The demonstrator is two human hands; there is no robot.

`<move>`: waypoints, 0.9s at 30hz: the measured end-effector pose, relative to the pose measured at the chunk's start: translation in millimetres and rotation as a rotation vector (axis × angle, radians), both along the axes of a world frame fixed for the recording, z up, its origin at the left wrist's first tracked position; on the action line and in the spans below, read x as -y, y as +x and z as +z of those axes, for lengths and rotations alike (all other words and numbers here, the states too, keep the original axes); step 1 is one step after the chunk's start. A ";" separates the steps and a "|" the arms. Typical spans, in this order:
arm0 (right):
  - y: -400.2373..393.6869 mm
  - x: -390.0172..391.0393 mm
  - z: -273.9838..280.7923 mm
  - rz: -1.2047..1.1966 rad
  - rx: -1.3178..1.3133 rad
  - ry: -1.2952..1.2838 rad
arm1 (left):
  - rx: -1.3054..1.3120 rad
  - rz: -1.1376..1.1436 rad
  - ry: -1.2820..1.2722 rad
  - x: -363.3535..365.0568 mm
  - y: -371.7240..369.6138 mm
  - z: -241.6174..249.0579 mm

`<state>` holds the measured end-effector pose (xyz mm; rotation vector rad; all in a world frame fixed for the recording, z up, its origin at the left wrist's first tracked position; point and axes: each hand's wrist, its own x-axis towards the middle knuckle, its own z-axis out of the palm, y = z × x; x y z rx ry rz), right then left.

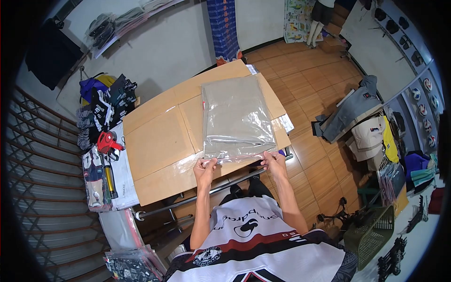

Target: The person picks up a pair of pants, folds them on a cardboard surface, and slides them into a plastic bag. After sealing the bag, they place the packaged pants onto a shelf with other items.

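A clear plastic bag (237,117) with a folded grey-beige garment inside lies flat on a sheet of cardboard (157,134). Its near edge, a pinkish strip, points toward me. My left hand (205,171) pinches the left corner of that edge between thumb and fingers. At the right corner, my right hand (274,164) has the same edge pinched. The edge is stretched between both hands, close to the cardboard's front side.
Left of the cardboard are a red device (109,142), a yellow-and-black tube (109,181) and piled clothes (105,101). Bagged garments (134,263) stand lower left. On the right are a green plastic basket (369,237), hanging clothes (354,110) and a tiled floor (310,141).
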<state>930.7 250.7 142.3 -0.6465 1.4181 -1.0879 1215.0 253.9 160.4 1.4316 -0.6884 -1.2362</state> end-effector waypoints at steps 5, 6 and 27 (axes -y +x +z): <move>0.7 -0.9 12.8 -0.009 0.022 0.052 | 0.016 0.027 -0.031 0.7 1.2 -12.4; 1.5 -1.1 16.3 -0.005 0.020 0.065 | 0.012 0.038 -0.022 -0.1 0.5 -10.6; 10.6 1.7 18.0 0.051 0.016 0.091 | 0.208 0.025 -0.070 2.0 -17.5 -12.0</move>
